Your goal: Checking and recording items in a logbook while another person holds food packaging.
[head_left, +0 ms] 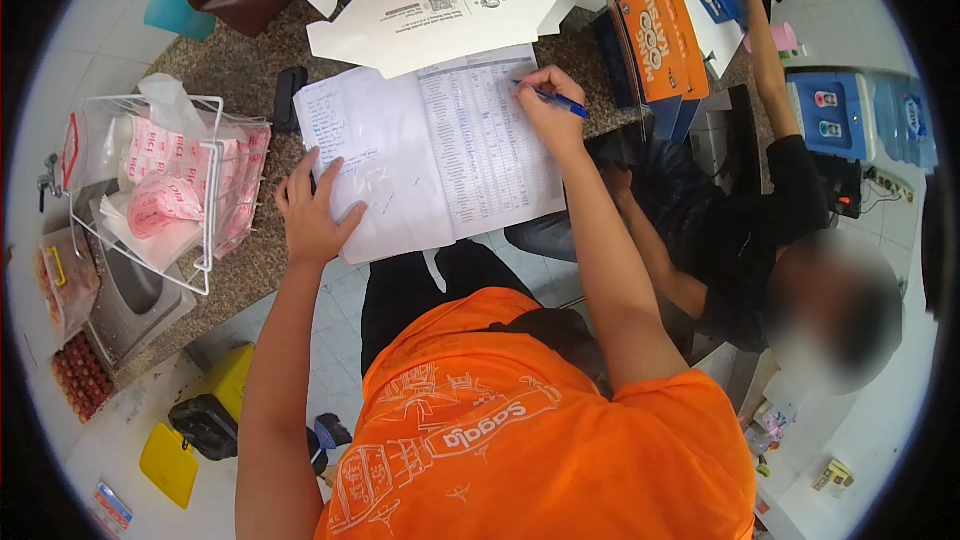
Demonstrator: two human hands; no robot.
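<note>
An open notebook (400, 195) lies on the speckled counter in front of me. Handwriting covers the upper part of its left page, and a ruled table with filled-in rows fills the right page. My left hand (316, 218) rests with fingers spread on the left page's outer edge. Close to the top of the right page, my right hand (553, 122) grips a blue pen (570, 104) in a writing hold. The pen's tip is near the paper; whether it touches I cannot tell. White flat cardboard box pieces (440, 25) overlap the notebook's far edge.
A black object (290, 100) lies left of the notebook. Farther left, a white wire basket (213, 202) of pink-printed packs stands by a metal sink (125, 315). Orange boxes (665, 45) stand at the far right. A co-worker in a black sleeve (795, 175) sits close on my right, reaching toward boxes.
</note>
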